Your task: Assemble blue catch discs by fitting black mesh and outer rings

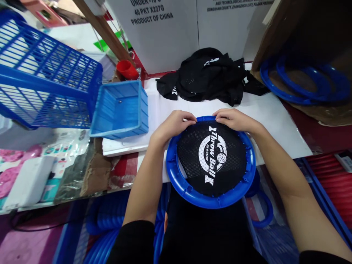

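While reaching forward with bent wrists, pinching with left hand (178, 123) and right hand (233, 119), slightly apart, the far rim of the glossy plastic ring (211, 202) around printed black mesh (189, 156), over the near edge of the white tabletop (277, 126); seeing blue hoops (328, 88) in the cardboard box (335, 115), a tiny speck (120, 101) in the blue bin (118, 132).

Blue ring (217, 202): glossy plastic, round, one piece, small notches and slots spaced along its visible face. Face up, far side over the white tabletop (286, 128), near side out past its edge; can't tell if it's touching the top. Black mesh (233, 157) sits inside the ring, printed face up, white "Throw Ball" lettering running far to near, ball-and-arc logo alongside. Lower left: open sliver between mesh edge and ring, pale showing through.
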`<state>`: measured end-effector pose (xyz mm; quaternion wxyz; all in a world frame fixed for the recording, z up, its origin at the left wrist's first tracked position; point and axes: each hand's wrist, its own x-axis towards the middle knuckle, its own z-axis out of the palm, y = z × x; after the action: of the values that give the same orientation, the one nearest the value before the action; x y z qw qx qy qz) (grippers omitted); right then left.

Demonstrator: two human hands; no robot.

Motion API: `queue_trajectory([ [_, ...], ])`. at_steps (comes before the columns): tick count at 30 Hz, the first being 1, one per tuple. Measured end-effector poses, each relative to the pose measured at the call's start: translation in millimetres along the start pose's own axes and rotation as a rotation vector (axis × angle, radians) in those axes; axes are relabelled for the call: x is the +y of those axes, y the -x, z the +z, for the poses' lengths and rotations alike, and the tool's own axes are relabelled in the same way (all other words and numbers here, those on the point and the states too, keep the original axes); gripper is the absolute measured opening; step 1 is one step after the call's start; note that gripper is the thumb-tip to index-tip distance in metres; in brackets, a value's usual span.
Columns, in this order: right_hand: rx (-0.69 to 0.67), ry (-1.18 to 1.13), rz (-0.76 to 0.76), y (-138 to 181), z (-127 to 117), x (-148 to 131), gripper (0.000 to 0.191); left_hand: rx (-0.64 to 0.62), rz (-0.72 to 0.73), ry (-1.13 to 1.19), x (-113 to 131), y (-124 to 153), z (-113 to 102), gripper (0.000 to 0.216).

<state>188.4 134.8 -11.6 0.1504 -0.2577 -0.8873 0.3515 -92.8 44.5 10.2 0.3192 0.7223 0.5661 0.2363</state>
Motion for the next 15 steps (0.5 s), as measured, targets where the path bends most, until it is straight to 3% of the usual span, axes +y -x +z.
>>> queue_trajectory([
  [7, 0.017, 0.024, 0.026, -0.2, 1.6, -4.2, 0.025, -0.035, -0.062, 0.11, -10.7, -1.0, -6.4, 0.031],
  [15, 0.026, 0.056, 0.008, -1.0, 3.6, -7.0, 0.024, -0.087, -0.056, 0.115, -12.7, -1.2, -6.5, 0.032],
])
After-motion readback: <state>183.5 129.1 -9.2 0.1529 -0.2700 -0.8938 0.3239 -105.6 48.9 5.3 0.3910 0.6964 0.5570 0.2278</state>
